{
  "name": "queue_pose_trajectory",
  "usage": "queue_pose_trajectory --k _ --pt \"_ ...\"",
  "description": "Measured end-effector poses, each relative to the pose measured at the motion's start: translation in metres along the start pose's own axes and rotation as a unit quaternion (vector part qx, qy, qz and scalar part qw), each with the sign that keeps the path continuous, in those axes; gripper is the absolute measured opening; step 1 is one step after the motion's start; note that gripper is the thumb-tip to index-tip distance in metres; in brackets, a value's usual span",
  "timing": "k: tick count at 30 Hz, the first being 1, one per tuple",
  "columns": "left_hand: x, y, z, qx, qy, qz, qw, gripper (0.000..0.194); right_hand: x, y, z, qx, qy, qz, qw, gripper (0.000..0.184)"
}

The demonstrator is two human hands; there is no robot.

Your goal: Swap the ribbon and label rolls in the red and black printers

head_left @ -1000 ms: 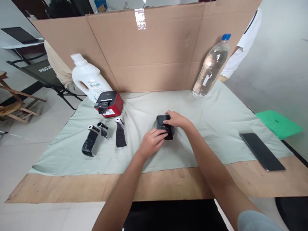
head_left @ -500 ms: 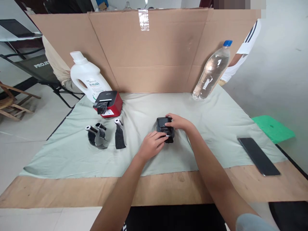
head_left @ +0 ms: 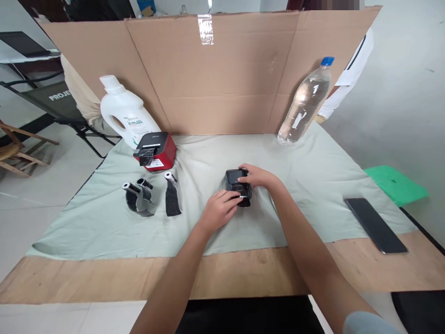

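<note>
On the green cloth, both hands' grip apparently holds the black device.

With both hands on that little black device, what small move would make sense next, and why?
Probably press down with the left hand at the near edge of the black device while the right hand steadies its far side: both hands already touch it and it rests flat on the cloth.

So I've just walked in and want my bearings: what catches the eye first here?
Both hands meet mid-cloth on a small black device: the left hand at its near edge, the right hand on its far side. At back left a white jug stands behind a red and black printer. A clear water bottle leans on the cardboard screen.
</note>
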State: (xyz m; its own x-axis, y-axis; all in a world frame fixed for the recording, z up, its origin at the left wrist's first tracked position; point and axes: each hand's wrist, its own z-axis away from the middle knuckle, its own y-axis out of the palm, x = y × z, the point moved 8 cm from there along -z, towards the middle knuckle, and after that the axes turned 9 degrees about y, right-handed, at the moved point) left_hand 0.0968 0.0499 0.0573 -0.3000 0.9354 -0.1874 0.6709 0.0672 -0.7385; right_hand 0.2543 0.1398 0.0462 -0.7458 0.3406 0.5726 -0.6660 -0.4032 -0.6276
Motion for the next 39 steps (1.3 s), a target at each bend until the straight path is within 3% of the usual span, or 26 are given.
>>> queue_pose_trajectory --k 14,21,26,28,31,33,39 --pt "-0.001 -0.005 0.001 -0.017 0.017 -0.025 0.999 0.028 0.003 0.004 0.002 -0.021 0.013 0.028 0.999 0.066" --pt "-0.014 -0.011 -0.002 -0.056 0.053 -0.009 0.997 0.024 0.028 0.017 0.022 -0.157 0.062 0.167 0.971 0.087" --pt "-0.023 -0.012 -0.001 -0.078 0.067 0.006 0.995 0.022 0.037 0.031 0.031 -0.245 0.087 0.19 0.947 0.093" --pt "-0.022 -0.008 -0.001 -0.056 0.05 0.013 0.997 0.022 0.038 0.034 0.029 -0.264 0.069 0.186 0.944 0.088" --pt "-0.018 0.008 -0.001 0.029 0.022 0.044 0.998 0.025 0.041 0.03 0.021 -0.28 0.021 0.161 0.946 0.08" --pt "-0.014 0.022 0.001 0.091 0.001 0.059 0.994 0.028 0.043 0.016 0.011 -0.303 0.007 0.131 0.944 0.076" --pt "-0.002 0.055 0.016 0.261 -0.088 0.023 0.961 0.063 0.058 -0.039 -0.044 -0.352 0.031 0.099 0.93 0.08"
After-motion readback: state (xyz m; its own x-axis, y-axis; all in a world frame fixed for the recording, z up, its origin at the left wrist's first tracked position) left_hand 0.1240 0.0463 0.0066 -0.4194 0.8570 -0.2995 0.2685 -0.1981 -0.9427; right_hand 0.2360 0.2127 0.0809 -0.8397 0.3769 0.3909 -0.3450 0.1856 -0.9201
